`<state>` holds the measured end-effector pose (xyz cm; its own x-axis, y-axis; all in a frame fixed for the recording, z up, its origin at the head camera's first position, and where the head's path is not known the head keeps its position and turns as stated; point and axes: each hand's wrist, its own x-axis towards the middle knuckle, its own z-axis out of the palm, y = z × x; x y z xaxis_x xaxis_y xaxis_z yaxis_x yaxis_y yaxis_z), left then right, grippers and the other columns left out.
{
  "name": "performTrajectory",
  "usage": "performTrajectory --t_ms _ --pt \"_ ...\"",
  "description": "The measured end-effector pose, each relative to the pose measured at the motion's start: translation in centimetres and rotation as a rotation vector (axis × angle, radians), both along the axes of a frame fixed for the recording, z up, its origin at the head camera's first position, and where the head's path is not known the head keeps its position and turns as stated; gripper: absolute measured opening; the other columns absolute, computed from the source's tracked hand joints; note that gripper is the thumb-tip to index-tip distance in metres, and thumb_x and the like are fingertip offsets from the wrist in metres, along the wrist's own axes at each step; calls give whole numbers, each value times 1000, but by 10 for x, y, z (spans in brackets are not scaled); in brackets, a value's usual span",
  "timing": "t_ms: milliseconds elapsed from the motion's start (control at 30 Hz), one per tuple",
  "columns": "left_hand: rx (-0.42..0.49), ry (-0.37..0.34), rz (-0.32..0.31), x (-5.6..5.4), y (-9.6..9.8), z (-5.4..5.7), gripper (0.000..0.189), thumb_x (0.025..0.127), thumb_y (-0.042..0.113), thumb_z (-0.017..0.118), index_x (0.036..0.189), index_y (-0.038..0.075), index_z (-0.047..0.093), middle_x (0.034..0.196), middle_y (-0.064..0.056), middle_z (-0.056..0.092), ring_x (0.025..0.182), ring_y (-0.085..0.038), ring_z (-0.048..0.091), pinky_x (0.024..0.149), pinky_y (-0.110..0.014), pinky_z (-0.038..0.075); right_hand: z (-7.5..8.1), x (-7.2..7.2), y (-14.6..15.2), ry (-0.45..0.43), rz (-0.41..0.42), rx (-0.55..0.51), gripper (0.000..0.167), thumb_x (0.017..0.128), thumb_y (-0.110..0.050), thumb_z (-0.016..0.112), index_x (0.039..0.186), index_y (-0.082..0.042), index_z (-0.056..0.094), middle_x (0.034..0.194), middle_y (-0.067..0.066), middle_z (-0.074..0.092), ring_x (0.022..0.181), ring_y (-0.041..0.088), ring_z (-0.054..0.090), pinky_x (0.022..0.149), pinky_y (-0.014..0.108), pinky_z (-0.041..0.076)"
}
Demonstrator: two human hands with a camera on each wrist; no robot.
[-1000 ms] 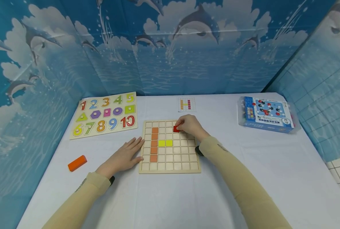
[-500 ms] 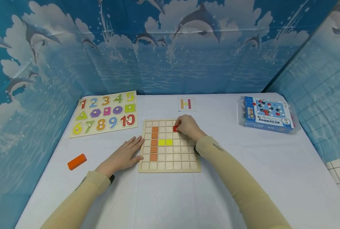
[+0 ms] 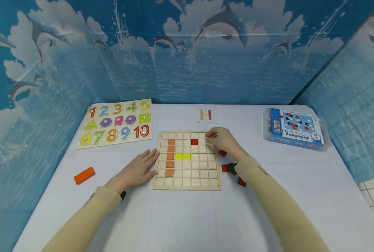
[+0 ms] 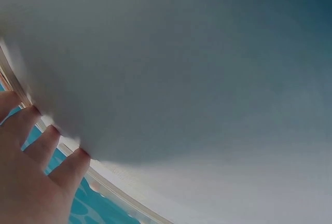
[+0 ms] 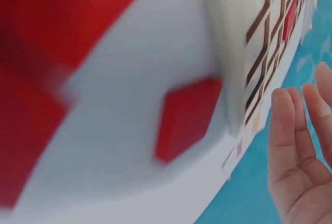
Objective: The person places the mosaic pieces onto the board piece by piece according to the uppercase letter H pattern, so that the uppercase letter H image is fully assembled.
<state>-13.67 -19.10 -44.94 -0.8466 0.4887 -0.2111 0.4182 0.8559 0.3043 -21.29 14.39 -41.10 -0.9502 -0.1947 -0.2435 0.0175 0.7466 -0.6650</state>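
Observation:
A wooden grid board point(image 3: 187, 183) lies in the middle of the table. Set in its squares are a column of orange tiles point(image 3: 170, 164), two yellow tiles point(image 3: 182, 156) and a red tile point(image 3: 194, 142). My left hand point(image 3: 136, 170) rests with fingers spread against the board's left edge; the left wrist view catches its fingertips point(image 4: 80, 156) there. Over the board's upper right corner is my right hand point(image 3: 222, 140), holding nothing, its fingers loosely bent. Loose red tiles point(image 3: 241, 182) lie on the table right of the board, partly under that wrist; one red tile point(image 5: 189, 117) shows close to the board's edge.
A small pattern card point(image 3: 207, 115) lies behind the board. At the back left is a number and shape puzzle board point(image 3: 124, 120), with an orange block point(image 3: 84, 175) in front of it. A boxed molecule model set point(image 3: 295, 127) stands at the back right.
My right hand has let go of the red tile, now seated in a square, and moved right. Loose red tiles beside the board have come into sight. The left hand stays put.

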Motion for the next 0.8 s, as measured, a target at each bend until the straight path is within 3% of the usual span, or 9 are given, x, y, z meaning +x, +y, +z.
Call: performTrajectory --t_ms 367,800 --pt "6 2 3 1 0 2 72 99 38 57 156 9 26 164 -12 22 151 -37 19 121 -58 22 4 14 44 -21 -33 11 31 95 -22 63 121 -5 65 117 16 65 108 31 60 91 43 54" --pt "7 1 6 1 1 1 72 99 39 58 156 8 26 164 -12 22 151 -37 19 121 -58 22 -11 27 64 -69 -37 4 36 91 -23 70 122 -5 65 113 15 65 104 29 59 91 42 53"
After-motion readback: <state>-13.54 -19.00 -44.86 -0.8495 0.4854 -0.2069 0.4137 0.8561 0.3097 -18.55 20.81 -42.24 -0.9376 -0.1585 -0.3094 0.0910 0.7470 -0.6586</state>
